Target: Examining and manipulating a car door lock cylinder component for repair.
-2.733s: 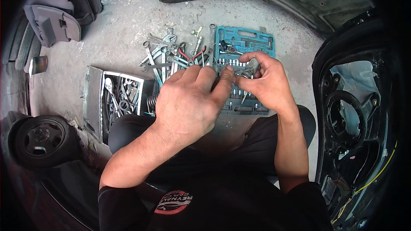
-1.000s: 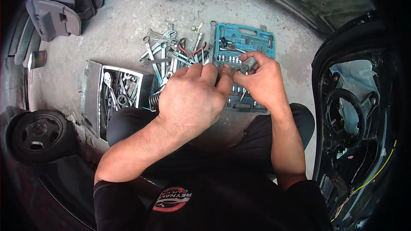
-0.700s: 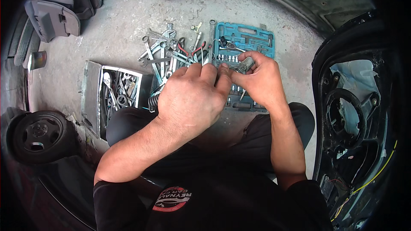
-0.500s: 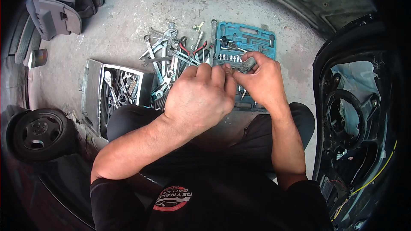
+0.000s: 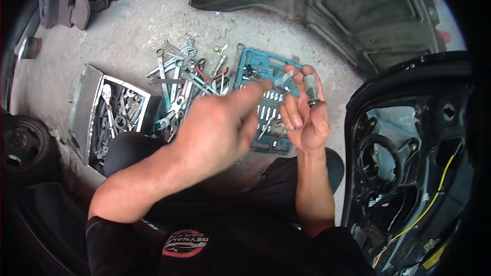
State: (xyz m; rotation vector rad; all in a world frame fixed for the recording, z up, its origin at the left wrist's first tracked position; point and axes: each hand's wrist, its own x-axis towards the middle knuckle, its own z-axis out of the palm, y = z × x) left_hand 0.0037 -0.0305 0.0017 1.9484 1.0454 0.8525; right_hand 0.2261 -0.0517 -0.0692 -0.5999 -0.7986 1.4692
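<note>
My right hand (image 5: 309,122) is raised with its palm turned up, pinching a small grey ribbed cylindrical part (image 5: 311,87) between thumb and fingers. A narrow, pale flat strip (image 5: 284,78) lies between the fingers of that hand and my left fingertips; which hand bears it is unclear. Motion blurs my left hand (image 5: 217,117), whose index finger stretches toward the strip. Below both hands lies a blue socket-set case (image 5: 266,59), open, with rows of sockets and bits. Part of the case is hidden by my hands.
Left of the case lies a pile of wrenches (image 5: 176,74) and red-handled pliers (image 5: 200,70). A metal toolbox (image 5: 86,97) full of tools stands further left. At the right is a stripped black car door panel (image 5: 353,143) with yellow wire; a dark molded panel (image 5: 307,0) lies beyond.
My hands, earlier close together over the case, have moved apart. The right hand has turned palm up, showing the cylindrical part. The whole view has shifted.
</note>
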